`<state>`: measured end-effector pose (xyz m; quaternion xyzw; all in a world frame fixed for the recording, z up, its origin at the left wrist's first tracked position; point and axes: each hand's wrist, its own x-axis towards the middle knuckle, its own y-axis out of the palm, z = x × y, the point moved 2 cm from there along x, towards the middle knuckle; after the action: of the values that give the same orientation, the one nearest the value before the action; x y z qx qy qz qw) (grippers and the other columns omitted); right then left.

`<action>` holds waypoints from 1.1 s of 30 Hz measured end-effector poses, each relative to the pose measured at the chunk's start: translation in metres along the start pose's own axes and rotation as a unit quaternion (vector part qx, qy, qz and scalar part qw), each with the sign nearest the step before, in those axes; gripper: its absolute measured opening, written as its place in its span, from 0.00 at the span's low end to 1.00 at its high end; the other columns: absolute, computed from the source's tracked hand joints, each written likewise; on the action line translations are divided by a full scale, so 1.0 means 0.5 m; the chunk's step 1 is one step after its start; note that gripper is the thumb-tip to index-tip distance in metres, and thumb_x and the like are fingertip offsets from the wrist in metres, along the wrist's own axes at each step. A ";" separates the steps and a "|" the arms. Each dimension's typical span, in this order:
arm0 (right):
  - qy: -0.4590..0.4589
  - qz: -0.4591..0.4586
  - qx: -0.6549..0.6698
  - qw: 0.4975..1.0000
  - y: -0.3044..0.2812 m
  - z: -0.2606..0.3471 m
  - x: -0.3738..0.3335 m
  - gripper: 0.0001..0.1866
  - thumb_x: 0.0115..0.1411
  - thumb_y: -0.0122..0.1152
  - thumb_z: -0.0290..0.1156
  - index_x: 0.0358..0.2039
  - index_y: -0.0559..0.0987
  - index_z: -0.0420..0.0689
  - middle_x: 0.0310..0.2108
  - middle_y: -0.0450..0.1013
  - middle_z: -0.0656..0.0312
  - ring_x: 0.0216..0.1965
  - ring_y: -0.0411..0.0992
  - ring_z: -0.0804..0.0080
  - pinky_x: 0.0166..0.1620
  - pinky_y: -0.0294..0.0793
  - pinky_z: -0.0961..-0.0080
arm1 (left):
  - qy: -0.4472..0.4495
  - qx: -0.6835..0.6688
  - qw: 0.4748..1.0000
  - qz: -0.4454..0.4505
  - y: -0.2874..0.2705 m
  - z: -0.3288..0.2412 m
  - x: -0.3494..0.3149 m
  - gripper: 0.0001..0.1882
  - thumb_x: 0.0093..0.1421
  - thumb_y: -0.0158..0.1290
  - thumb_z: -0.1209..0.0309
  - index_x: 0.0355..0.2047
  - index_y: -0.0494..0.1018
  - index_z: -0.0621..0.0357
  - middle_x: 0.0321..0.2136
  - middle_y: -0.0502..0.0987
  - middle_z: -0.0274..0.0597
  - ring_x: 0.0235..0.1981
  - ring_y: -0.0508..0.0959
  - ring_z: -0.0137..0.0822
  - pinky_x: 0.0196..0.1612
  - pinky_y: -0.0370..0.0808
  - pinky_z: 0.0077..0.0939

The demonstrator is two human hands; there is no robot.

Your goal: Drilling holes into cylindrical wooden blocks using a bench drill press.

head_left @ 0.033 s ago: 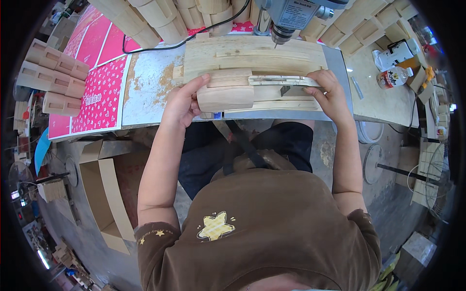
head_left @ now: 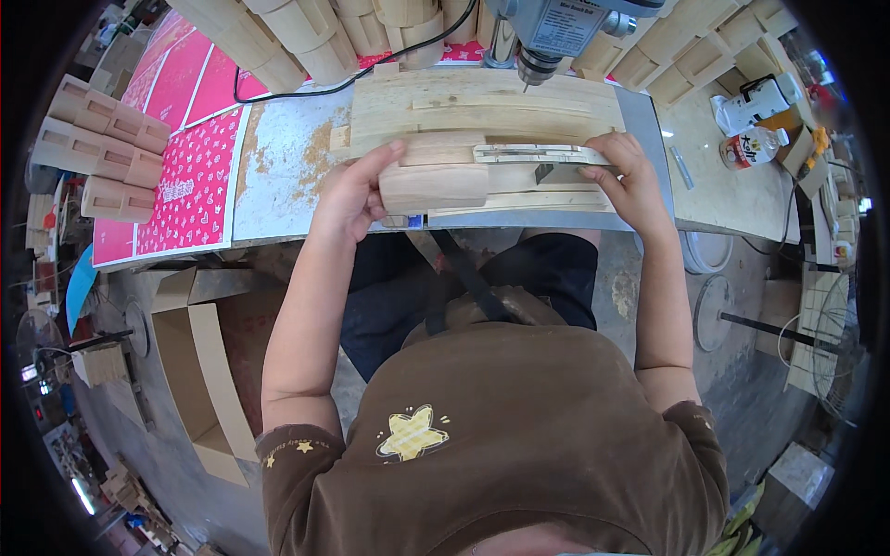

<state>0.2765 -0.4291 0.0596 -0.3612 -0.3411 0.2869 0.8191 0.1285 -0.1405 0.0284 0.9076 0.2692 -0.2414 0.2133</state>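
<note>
Sawdust-dusted bench point(head_left: 283, 199): near its front edge sits a rounded wooden block point(head_left: 434, 185), its left end grasped by the left hand point(head_left: 355, 190). The right hand point(head_left: 623, 171) pinches a narrow strip point(head_left: 538, 154) reaching the block's right end. Lining these up seems the current step; next calls for steady holding. Far side: a drill point(head_left: 561, 37); far left, slotted wooden pieces point(head_left: 100, 153).

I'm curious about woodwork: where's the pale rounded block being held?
Head view, left of centre: the block is in the left hand, near the front table edge.
</note>
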 end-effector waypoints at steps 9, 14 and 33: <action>-0.021 -0.043 -0.041 0.998 0.022 -0.008 0.007 0.18 0.45 0.66 0.26 0.39 0.76 0.40 0.34 0.72 0.57 0.39 0.67 0.58 0.43 0.67 0.68 | 0.224 0.087 0.969 0.055 0.091 0.078 0.015 0.19 0.48 0.66 0.63 0.29 0.70 0.63 0.21 0.69 0.31 0.21 0.67 0.23 0.23 0.66 0.15; 0.012 -0.080 -0.048 0.996 0.034 -0.020 0.000 0.20 0.44 0.67 0.27 0.41 0.77 0.43 0.34 0.72 0.57 0.38 0.68 0.59 0.42 0.68 0.68 | 0.410 0.294 0.863 0.023 0.087 0.123 -0.001 0.28 0.44 0.62 0.82 0.47 0.66 0.72 0.45 0.68 0.44 0.33 0.75 0.29 0.38 0.77 0.18; 0.027 -0.114 0.040 0.992 0.023 -0.058 0.079 0.21 0.47 0.67 0.29 0.43 0.75 0.46 0.39 0.72 0.59 0.44 0.67 0.61 0.46 0.66 0.67 | 0.487 0.425 0.763 0.016 0.058 0.069 0.132 0.28 0.34 0.67 0.67 0.40 0.76 0.59 0.26 0.78 0.35 0.36 0.75 0.38 0.47 0.64 0.33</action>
<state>0.3197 -0.4056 0.0498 -0.2946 -0.3461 0.1953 0.8691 0.1830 -0.1549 -0.0278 0.9050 0.1922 0.1464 -0.3500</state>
